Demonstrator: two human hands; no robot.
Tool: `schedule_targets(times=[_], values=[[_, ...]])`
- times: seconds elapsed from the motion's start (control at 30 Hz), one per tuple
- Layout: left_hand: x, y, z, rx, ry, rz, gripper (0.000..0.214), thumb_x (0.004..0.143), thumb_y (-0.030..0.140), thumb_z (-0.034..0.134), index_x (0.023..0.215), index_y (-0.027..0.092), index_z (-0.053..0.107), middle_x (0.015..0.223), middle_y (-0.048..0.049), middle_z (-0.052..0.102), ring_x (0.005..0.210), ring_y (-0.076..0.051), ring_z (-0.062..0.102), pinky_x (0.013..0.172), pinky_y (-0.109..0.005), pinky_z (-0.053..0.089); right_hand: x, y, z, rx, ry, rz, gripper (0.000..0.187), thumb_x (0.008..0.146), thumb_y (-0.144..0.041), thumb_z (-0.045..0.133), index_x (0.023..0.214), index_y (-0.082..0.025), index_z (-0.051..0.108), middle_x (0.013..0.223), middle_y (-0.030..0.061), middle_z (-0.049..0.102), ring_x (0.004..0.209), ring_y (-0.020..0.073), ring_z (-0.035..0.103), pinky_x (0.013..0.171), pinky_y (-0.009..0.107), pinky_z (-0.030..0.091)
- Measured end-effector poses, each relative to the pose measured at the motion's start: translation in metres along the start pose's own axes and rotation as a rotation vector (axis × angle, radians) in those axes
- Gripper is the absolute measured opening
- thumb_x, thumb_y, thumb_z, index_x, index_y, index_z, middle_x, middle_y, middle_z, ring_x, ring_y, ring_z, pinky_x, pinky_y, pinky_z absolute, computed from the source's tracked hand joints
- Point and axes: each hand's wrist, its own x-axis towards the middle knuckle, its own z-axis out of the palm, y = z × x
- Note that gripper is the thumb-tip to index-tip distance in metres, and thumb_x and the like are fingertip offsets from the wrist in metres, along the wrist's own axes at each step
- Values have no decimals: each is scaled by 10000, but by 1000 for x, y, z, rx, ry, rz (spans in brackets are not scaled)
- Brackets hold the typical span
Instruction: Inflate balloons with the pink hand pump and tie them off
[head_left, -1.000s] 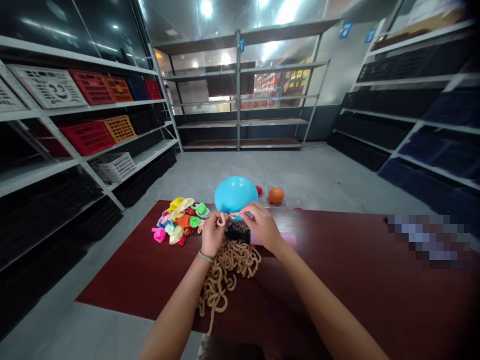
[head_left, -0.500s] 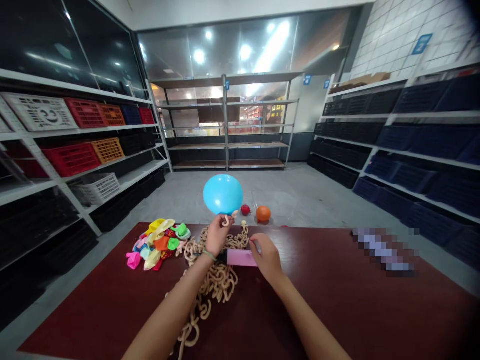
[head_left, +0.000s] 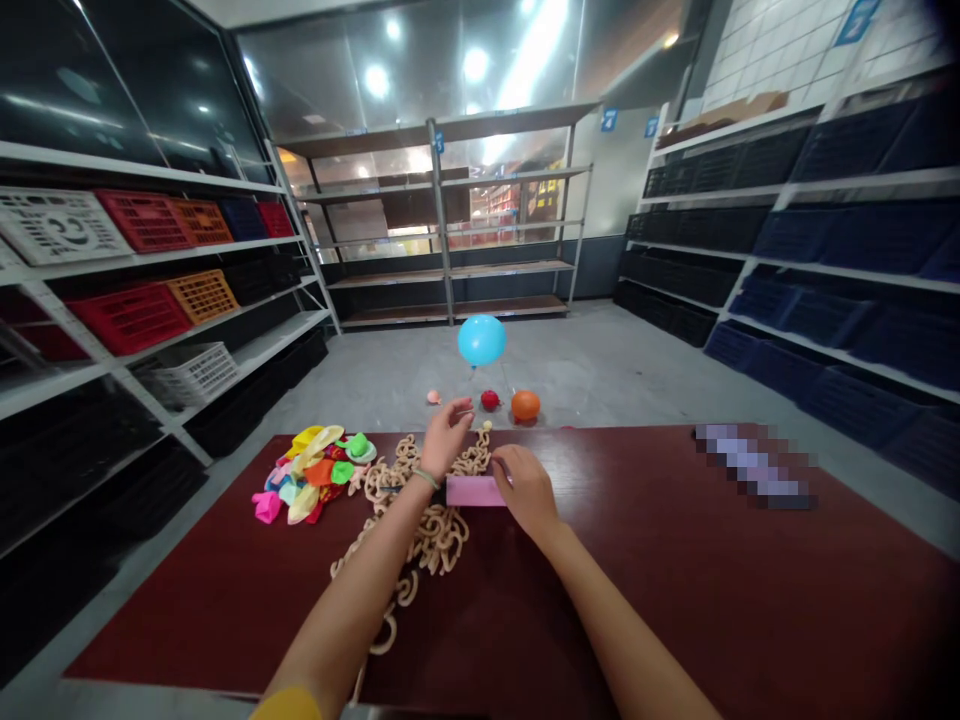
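An inflated light-blue balloon (head_left: pixel 482 340) is off beyond the table's far edge, apart from both hands. My left hand (head_left: pixel 448 437) is raised over the table with its fingers stretched out and nothing in them. My right hand (head_left: pixel 527 487) is closed at the right end of a pink balloon pump (head_left: pixel 474 490) with a black end; the part inside the fingers is hidden. Under and around the pump lie tan, curly long balloons (head_left: pixel 441 540). A heap of flat, colourful balloons (head_left: pixel 319 470) sits left of my left hand.
Beyond the dark red table (head_left: pixel 637 580), an orange balloon (head_left: pixel 525 405), a red balloon (head_left: pixel 490 400) and a small pink one (head_left: pixel 433 397) rest on the floor. A pixelated object (head_left: pixel 750 465) lies at the table's right. Shelves with crates (head_left: pixel 142 310) line both sides.
My left hand has let go of the blue balloon, which has moved forward and away past the table. The right hand stays at the pump. The view has shifted slightly.
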Motion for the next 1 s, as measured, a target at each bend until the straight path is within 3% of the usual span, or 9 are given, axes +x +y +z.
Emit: schedule_targets(times=[0.13,0.3,0.5,0.67,0.8,1.0], values=[[-24,5,-32,47,26,-38,268,839,317,597,1044,162,672,957,-94,721,869,-187,687,752,-320,565,-3,-7,3,10,-31,-24,196,940,-225,418,983,-225,610,959,75,655,930,230,585,840,391,477],[-72,-1,-90,187,122,-55,264,857,337,561,1020,173,690,909,-68,716,790,-167,674,707,-292,550,-12,-20,22,18,-129,-101,201,939,-218,419,965,-212,618,983,87,646,960,240,573,864,402,468],[-132,-14,-175,570,299,-33,230,879,300,531,992,190,700,955,-63,716,890,-195,648,847,-344,501,-16,-50,49,9,-266,-300,229,944,-199,414,978,-217,640,1023,81,645,1037,249,542,947,423,426],[-151,-28,-233,855,438,20,262,852,229,566,1090,172,657,1090,-122,662,1026,-245,601,930,-387,460,-14,-64,63,-64,-301,-350,238,936,-202,432,994,-213,662,1034,90,643,1047,262,532,957,437,413],[-150,-45,-252,1039,446,-32,339,783,183,641,1120,148,627,1100,-160,618,1105,-303,543,990,-448,401,-18,-58,72,-86,-277,-384,246,921,-180,456,1026,-198,677,1084,108,636,1085,268,521,984,441,410],[-150,-50,-250,1078,361,-103,136,872,208,553,961,181,652,936,-110,654,930,-248,588,867,-376,443,-24,-49,76,-94,-197,-454,224,920,-179,494,1053,-174,674,1108,104,628,1140,256,508,1009,431,411]])
